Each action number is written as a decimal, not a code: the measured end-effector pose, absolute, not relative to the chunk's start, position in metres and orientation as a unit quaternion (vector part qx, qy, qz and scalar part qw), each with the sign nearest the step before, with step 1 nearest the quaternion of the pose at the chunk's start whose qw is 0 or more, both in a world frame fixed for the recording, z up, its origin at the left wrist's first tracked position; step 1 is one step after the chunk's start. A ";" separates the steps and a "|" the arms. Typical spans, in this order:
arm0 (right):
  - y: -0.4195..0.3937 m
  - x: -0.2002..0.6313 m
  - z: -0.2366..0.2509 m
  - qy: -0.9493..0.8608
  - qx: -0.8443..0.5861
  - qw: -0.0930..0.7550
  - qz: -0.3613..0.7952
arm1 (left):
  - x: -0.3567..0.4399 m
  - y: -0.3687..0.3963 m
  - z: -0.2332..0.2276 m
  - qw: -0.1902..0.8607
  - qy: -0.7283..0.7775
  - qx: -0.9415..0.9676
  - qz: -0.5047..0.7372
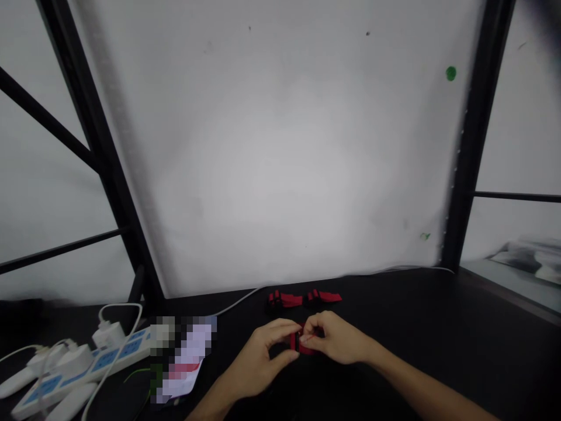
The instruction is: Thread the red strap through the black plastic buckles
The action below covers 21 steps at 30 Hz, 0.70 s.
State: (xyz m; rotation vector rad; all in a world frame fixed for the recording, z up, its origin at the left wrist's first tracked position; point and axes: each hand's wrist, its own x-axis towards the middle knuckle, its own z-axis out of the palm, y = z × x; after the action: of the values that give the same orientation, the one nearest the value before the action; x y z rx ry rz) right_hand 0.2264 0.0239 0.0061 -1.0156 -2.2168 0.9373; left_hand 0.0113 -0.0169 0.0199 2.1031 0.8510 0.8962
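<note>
Over the black tabletop, my left hand (263,358) closes its thumb and fingers around the edge of a red strap with a black buckle (294,340). My right hand (339,339) pinches the same strap from the other side, its thumb and fingertips pressed together near the buckle. My fingers hide much of the strap. Just beyond my hands lie two more red straps with black buckles, a left one (290,300) and a right one (329,297), side by side and apart from my hands.
At the left stands a white power strip (83,374) with several plugs and looping cables. A blurred-out phone-like object (186,362) lies beside it. A thin white cable (239,301) runs along the table's back by a pale panel (280,164). Black frame posts flank the panel.
</note>
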 end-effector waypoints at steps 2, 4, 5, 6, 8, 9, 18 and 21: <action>0.023 0.226 0.007 -0.819 -0.373 0.268 0.343 | 0.011 -0.014 0.016 0.353 0.344 0.791 0.363; 0.021 0.225 0.009 -0.822 -0.370 0.271 0.337 | 0.012 -0.012 0.012 0.327 0.383 0.780 0.371; 0.020 0.224 0.010 -0.823 -0.373 0.273 0.329 | 0.013 -0.011 0.010 0.307 0.407 0.776 0.370; 0.019 0.223 0.010 -0.824 -0.378 0.276 0.319 | 0.014 -0.011 0.009 0.288 0.431 0.770 0.371; 0.018 0.220 0.010 -0.823 -0.392 0.283 0.298 | 0.015 -0.010 0.007 0.263 0.469 0.754 0.377; 0.018 0.220 0.010 -0.821 -0.399 0.287 0.289 | 0.016 -0.010 0.006 0.261 0.480 0.747 0.379; 0.004 0.217 0.018 -0.836 -0.391 0.320 0.214 | 0.024 -0.005 -0.007 0.336 0.493 0.712 0.371; -0.001 0.214 0.018 -0.864 -0.363 0.296 0.186 | 0.027 -0.004 -0.010 0.368 0.479 0.698 0.386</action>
State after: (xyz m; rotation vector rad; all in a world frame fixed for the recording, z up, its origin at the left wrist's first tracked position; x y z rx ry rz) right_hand 0.2140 -0.0005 0.0185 -0.9657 -2.2979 0.4951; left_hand 0.0266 -0.0043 -0.0101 1.7922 1.2291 0.9913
